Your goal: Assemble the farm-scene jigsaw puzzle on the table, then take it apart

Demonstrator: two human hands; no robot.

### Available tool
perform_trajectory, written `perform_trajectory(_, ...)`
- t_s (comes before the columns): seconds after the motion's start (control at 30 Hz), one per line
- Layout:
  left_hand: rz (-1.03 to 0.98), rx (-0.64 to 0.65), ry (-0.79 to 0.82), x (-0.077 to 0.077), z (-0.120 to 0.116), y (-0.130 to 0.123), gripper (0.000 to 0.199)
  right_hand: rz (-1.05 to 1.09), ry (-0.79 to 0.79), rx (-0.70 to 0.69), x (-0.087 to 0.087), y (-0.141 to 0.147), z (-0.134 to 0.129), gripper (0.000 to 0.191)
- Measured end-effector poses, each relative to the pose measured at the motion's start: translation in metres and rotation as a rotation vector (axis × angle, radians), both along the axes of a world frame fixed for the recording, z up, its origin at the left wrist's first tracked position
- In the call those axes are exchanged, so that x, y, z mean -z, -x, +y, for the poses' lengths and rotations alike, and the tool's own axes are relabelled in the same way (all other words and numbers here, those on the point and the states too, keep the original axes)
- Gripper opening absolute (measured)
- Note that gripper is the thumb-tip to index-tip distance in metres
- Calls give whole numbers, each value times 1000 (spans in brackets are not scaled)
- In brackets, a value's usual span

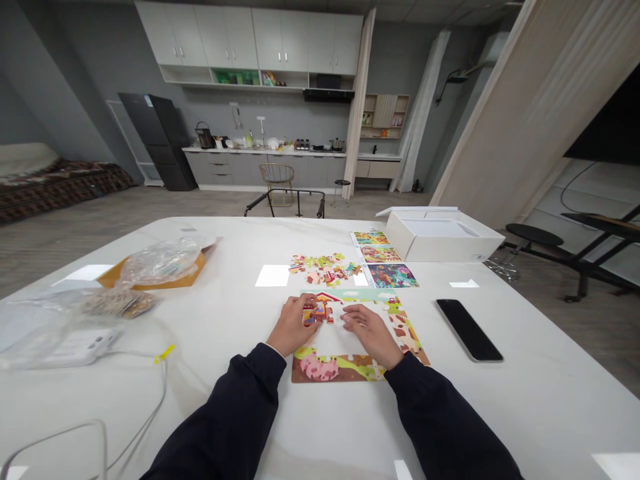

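Observation:
A partly assembled jigsaw puzzle (357, 375) with a farm picture lies flat in front of me. Its border is joined, with a pink pig at the bottom and a red-roofed barn at the top left, around a bare white middle. My left hand (293, 327) rests at the left side, its thumb and fingers closed around a puzzle piece (320, 312) by the barn. My right hand (371, 331) hovers over the right of the white middle with loosely bent fingers apart; I see nothing in them. Loose puzzle pieces (327, 270) lie in a scattered pile beyond the puzzle.
Picture cards (381, 254) lie beside an open white box (445, 237) at the back right. A black phone (469, 330) is to the right. At the left are clear plastic bags (163, 260), an orange sheet (193, 279), a white power strip (85, 348) and a cable (163, 387).

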State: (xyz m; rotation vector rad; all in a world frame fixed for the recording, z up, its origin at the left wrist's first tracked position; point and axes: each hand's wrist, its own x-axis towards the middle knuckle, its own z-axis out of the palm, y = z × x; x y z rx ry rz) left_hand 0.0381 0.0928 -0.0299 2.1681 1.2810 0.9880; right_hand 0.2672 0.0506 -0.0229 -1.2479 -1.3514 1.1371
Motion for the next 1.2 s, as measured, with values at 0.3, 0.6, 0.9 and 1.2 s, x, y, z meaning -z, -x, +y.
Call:
perform_trajectory(0.3, 41, -74, -4, -2, -3, -9, 58, -526, -295, -85, -17, 18, 19, 35)
perform_trajectory(0.6, 18, -88, 6, -1, -3, -8, 57, -621, -360, -49, 6, 29, 33, 37)
perform_trajectory(0.9, 67, 23, -5, -3, -14, -4, 64, -682, -344, -163, -2, 17, 24, 48)
perform_trajectory(1.2, 99, 56, 4, 1, -18, -4, 63, -717, -338, -216, -9, 14, 20, 19)
